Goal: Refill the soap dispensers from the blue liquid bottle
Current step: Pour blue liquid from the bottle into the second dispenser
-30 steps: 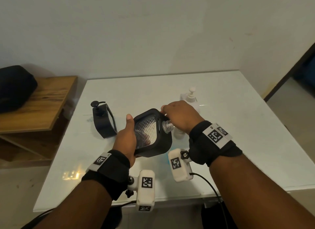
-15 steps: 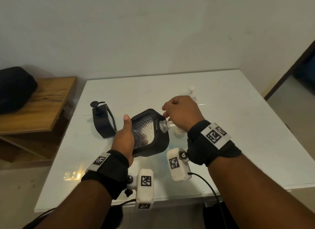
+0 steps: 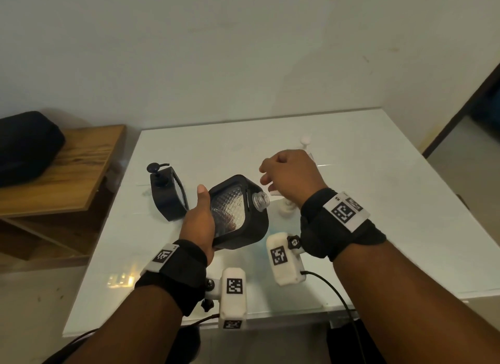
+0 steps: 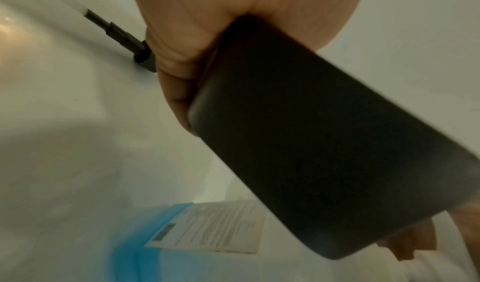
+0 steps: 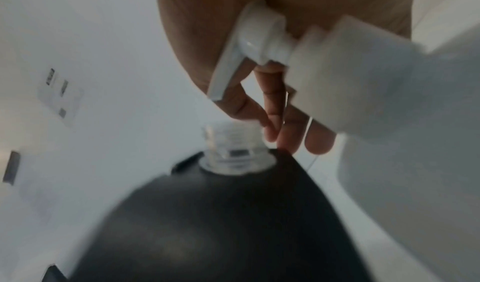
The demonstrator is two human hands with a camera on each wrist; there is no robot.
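My left hand (image 3: 200, 217) grips a black soap dispenser (image 3: 238, 214), tilted to the right above the table. Its clear threaded neck (image 3: 261, 201) stands uncapped. The left wrist view shows the palm (image 4: 207, 29) wrapped round the dark body (image 4: 324, 142). My right hand (image 3: 286, 174) hovers just up and right of the neck, fingers curled. In the right wrist view its fingertips (image 5: 270, 122) pinch a thin pale pump tube (image 5: 309, 142) above the neck (image 5: 233, 151). The blue liquid bottle (image 4: 135, 245) lies under the dispenser and is mostly hidden in the head view.
A second black dispenser (image 3: 167, 193) with its pump on stands left of my hands. A white pump dispenser (image 3: 306, 141) stands behind my right hand. The white glass table (image 3: 378, 201) has a wooden bench (image 3: 67, 174) with a black bag (image 3: 24, 147) to its left.
My right hand was closed over the dispenser's neck; it has lifted up and to the right, drawing a pale tube out. The neck is now bare. My left hand has kept its grip.
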